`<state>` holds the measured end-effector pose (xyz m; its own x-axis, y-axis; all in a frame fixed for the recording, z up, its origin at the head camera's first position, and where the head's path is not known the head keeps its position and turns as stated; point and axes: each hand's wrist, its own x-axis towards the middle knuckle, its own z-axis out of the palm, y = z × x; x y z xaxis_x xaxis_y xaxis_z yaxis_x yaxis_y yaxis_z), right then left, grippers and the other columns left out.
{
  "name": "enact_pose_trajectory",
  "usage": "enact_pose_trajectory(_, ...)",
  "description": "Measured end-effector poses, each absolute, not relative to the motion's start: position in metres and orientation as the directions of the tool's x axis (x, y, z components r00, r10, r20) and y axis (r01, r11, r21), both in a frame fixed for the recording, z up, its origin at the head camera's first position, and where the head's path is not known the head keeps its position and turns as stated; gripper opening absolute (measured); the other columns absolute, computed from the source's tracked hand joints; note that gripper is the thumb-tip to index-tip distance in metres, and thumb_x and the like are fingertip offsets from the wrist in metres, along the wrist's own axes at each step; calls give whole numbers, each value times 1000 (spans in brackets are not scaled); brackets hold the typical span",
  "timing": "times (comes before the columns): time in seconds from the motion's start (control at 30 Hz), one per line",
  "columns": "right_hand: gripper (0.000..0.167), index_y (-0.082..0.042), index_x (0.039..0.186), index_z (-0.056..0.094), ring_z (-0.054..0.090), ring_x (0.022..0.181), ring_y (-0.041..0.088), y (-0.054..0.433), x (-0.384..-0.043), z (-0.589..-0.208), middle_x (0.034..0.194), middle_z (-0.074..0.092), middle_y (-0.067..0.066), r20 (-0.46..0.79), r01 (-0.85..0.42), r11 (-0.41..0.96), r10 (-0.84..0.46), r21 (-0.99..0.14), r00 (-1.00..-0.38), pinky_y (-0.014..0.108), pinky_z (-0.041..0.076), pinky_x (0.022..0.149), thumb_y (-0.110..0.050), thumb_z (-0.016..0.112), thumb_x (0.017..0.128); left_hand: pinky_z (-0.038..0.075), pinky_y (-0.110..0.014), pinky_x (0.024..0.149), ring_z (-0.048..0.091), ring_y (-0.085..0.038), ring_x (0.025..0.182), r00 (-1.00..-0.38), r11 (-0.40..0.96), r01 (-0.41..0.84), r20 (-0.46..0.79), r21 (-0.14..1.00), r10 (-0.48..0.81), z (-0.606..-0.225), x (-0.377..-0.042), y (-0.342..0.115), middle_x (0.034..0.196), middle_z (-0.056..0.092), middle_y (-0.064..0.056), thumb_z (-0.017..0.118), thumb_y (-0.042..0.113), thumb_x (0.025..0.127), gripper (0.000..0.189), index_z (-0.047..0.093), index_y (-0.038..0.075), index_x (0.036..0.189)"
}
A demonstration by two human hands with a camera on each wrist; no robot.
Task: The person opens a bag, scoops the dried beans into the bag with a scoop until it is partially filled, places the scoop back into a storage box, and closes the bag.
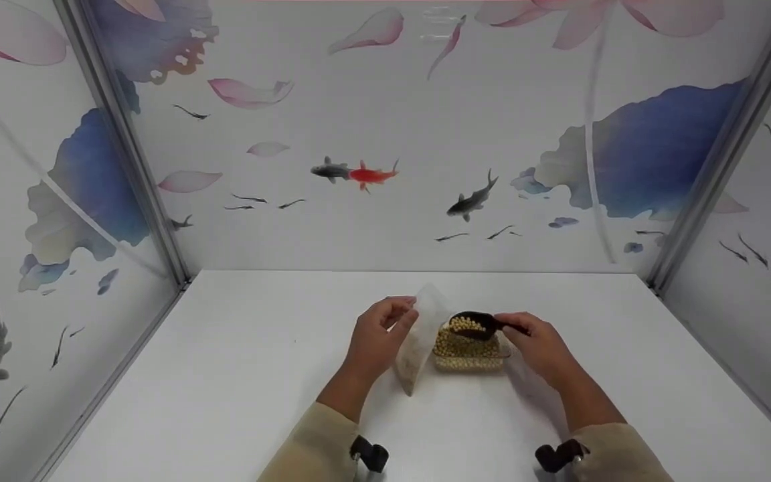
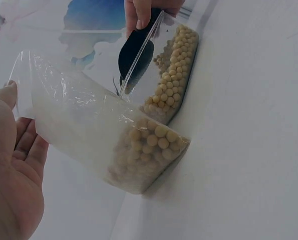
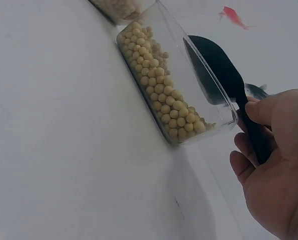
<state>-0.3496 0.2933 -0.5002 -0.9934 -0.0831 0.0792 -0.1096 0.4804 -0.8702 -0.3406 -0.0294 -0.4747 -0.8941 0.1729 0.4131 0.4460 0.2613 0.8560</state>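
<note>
Left hand: Your left hand (image 1: 379,341) has its fingers nearly closed, thumb against them, pinching the upper part of the bag.
Bag: Clear plastic bag (image 2: 73,110), to the left of the box and just beside it. Its lower end is down by the counter (image 1: 258,375); you see round beans (image 2: 151,140) gathered there.
Right hand: Your right hand (image 1: 538,348) has its fingers and thumb curled round the handle of the scoop, with no free opening.
Scoop: Black scoop (image 3: 224,70), its bowl over the box and partly below the rim line, tilted. In the head view you see beans in the bowl.
Box: Clear rectangular box (image 3: 169,40), set on the counter between your hands, part-filled with pale yellow beans (image 3: 164,95).
Sleeves: Tan sleeve (image 1: 312,448) on each forearm.
Rear panel: White panel (image 1: 412,120) beyond the counter, printed with fish, petals and blue leaf shapes.
</note>
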Motion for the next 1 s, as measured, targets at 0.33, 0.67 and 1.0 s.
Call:
enact_pose_trajectory(0.33, 42, -14, 153, 59, 52, 138, 30, 296, -346, -487, 158, 56, 12, 63, -78, 316, -56, -946, -996, 32, 50, 107, -27, 56, 113, 54, -39, 118, 67, -15, 130, -893, 262, 448, 415, 855, 175, -476, -340, -30, 143, 68, 6, 66, 42, 108, 20, 69, 22, 113)
enact_pose_trajectory(0.67, 43, -13, 154, 58, 48, 151, 28, 295, -339, -468, 161, 52, 13, 106, -103, 320, -9, -942, -994, 9, 47, 101, -28, 56, 113, 54, -39, 117, 66, -16, 133, -886, 265, 462, 431, 846, 170, -477, -342, -28, 141, 69, 5, 67, 37, 108, 15, 69, 23, 112)
enact_pose_trajectory(1.0, 37, -12, 148, 64, 56, 143, 29, 278, -326, -440, 150, 59, 12, 275, -247, 486, -15, -838, -961, 2, 44, 97, -25, 55, 114, 54, -39, 117, 66, -16, 133, -894, 280, 447, 421, 849, 153, -476, -340, -27, 140, 70, 6, 67, 37, 107, 14, 70, 23, 111)
